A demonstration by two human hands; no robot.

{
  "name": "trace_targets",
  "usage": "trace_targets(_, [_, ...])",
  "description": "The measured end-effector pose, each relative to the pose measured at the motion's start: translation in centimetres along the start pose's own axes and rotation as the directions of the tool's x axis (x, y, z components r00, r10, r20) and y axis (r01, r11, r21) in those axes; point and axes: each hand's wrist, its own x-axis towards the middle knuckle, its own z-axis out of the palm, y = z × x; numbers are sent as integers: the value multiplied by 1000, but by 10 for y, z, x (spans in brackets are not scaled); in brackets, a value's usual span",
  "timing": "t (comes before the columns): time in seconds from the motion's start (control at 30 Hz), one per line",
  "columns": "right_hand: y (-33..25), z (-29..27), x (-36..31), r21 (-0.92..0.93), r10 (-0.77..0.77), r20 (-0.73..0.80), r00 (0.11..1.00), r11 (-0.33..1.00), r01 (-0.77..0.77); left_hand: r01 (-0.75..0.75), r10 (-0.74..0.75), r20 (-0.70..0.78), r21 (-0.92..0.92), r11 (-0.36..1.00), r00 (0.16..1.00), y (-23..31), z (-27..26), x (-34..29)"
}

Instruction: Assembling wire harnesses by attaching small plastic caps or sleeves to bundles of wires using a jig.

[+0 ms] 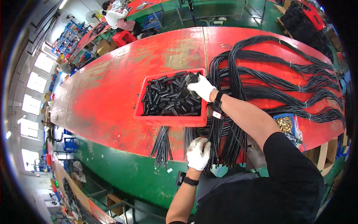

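Note:
My right hand, in a white glove, is inside the right end of a red plastic bin. Its fingers are closed on a few short black sleeves, blurred and partly covered by the glove. Many more black tubular sleeves lie heaped in the bin. Below the bin, my gloved left hand hovers at the table's near edge by hanging black cables. Its fingers are bent, with a gap between thumb and forefinger, and I see nothing in them.
Long bundles of black cable cover the right of the red table. A blue box of brass-coloured fittings stands at the right edge. Another cable bunch hangs over the near edge. A person sits at a far table.

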Motion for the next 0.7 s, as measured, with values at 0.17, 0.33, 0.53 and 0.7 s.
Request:
trace_targets(0.17, [-38,-34,-64,106,-18,83,996,994,9,189,-186,71,-39,981,980,20,30,-25])
trace_targets(0.33, [-45,-117,-182,79,91,5,996,993,-91,413,-367,282,-123,902,886,29,89,-49])
trace_targets(0.53, [5,-199,-328,607,469,-215,856,751,-259,677,-407,542,-566,469,735,84,170,-39])
trace_targets(0.7, [28,-225,-370,727,396,-116,911,659,-194,780,-218,764,-523,345,608,93,209,-46])
